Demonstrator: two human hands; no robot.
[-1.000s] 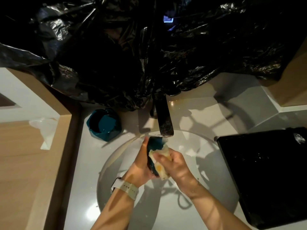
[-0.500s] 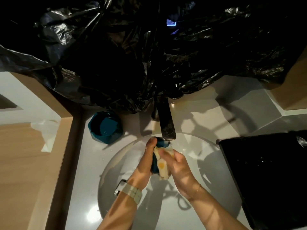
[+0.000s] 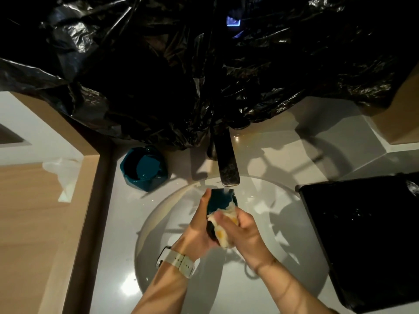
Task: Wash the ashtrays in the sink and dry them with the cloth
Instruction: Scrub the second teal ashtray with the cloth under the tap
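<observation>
My left hand (image 3: 199, 225) grips a dark teal ashtray (image 3: 221, 200) over the white round sink (image 3: 158, 223), just under the faucet (image 3: 226, 164), where water runs onto it. My right hand (image 3: 244, 234) holds a pale soapy cloth (image 3: 221, 234) with yellow patches pressed against the ashtray's front. A second teal ashtray (image 3: 145, 169) stands upright on the counter, left of the faucet.
Crumpled black plastic sheeting (image 3: 204, 75) hangs over the back of the counter and the faucet base. A black tray (image 3: 362, 234) lies right of the sink. A wooden ledge (image 3: 40, 223) with clear plastic wrap (image 3: 63, 177) runs along the left.
Both hands have lifted the ashtray and cloth slightly up towards the spout; the cloth has shifted lower on the ashtray as my right hand rubs.
</observation>
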